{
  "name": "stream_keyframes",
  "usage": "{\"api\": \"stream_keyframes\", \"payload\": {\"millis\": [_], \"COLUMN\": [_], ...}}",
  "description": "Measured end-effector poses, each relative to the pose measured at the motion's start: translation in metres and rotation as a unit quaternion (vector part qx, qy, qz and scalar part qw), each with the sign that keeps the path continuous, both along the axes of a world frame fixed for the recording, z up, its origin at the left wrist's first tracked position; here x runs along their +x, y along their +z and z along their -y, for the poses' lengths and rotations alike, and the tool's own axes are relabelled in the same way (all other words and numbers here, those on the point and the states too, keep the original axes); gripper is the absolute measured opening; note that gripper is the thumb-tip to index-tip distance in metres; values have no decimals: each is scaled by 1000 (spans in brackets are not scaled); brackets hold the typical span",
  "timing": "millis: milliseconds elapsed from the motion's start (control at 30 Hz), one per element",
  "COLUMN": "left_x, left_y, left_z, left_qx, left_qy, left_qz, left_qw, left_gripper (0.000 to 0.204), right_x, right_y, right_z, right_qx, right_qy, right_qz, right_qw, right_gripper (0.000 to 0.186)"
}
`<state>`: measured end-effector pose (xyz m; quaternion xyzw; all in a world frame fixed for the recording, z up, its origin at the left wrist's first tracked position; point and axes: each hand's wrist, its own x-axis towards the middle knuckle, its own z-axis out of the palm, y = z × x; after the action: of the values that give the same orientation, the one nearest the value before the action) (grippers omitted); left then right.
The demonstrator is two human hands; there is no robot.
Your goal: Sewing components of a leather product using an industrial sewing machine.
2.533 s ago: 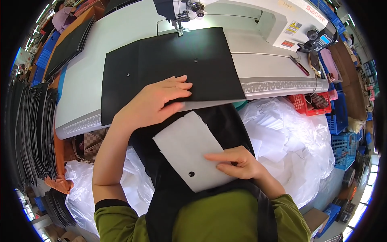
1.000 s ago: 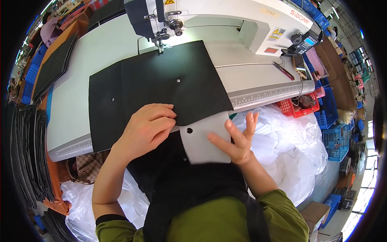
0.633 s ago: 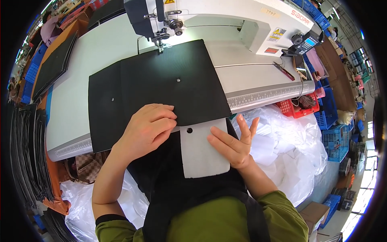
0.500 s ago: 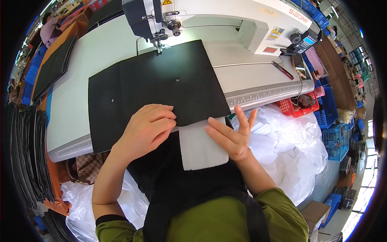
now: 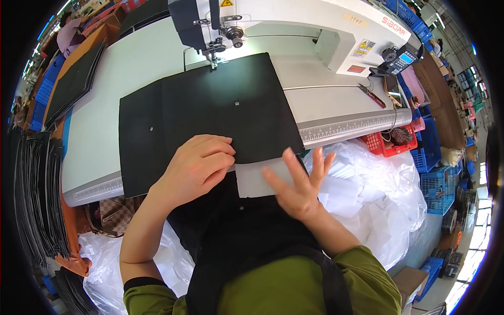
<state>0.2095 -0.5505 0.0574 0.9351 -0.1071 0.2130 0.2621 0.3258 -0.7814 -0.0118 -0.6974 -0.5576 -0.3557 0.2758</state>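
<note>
A large black panel (image 5: 202, 113) with two small pale marks lies on the sewing machine's table, its far edge at the presser foot (image 5: 214, 63). My left hand (image 5: 197, 170) is closed on the panel's near edge, thumb side toward the middle. From under that edge sticks out a white sheet (image 5: 254, 181), partly hidden by the panel. My right hand (image 5: 299, 186) is beside the sheet's right side, fingers spread and a little blurred, holding nothing.
The white sewing machine (image 5: 294, 18) arches over the table (image 5: 94, 142). Small snips (image 5: 371, 95) lie at the right. Stacked black panels (image 5: 39, 199) stand at the left. Clear plastic wrapping (image 5: 367, 199) and a red basket (image 5: 391, 140) sit right of the table.
The white sheet has slid farther under the black panel, so less of it shows. My right hand has lifted and spread its fingers. My left hand keeps its hold.
</note>
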Motion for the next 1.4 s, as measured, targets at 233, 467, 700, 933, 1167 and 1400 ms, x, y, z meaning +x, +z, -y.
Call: {"api": "stream_keyframes", "payload": {"millis": [233, 467, 700, 933, 1167, 1400], "left_x": [2, 1, 2, 0, 2, 1], "left_y": [1, -3, -1, -8, -13, -10], "left_z": [1, -3, -1, -3, -5, 1], "left_qx": [-36, -48, -38, -85, -101, -12], "left_qy": [-8, 5, 0, 11, 17, 29], "left_qz": [0, 0, 4, 0, -14, 2], "left_qw": [999, 999, 999, 996, 995, 999], "left_gripper": [16, 10, 14, 16, 16, 16], "right_x": [10, 6, 23, 13, 28, 25], "right_y": [3, 23, 10, 15, 14, 29], "right_z": [-30, -37, -45, -41, -46, -34], "right_qx": [14, -39, -17, -34, -36, -84], "right_qy": [3, -40, -65, -53, -39, -99], "right_qz": [28, -23, 2, -55, -15, -38], "right_qw": [1000, 998, 998, 997, 998, 991], "right_gripper": [14, 7, 11, 16, 19, 16]}}
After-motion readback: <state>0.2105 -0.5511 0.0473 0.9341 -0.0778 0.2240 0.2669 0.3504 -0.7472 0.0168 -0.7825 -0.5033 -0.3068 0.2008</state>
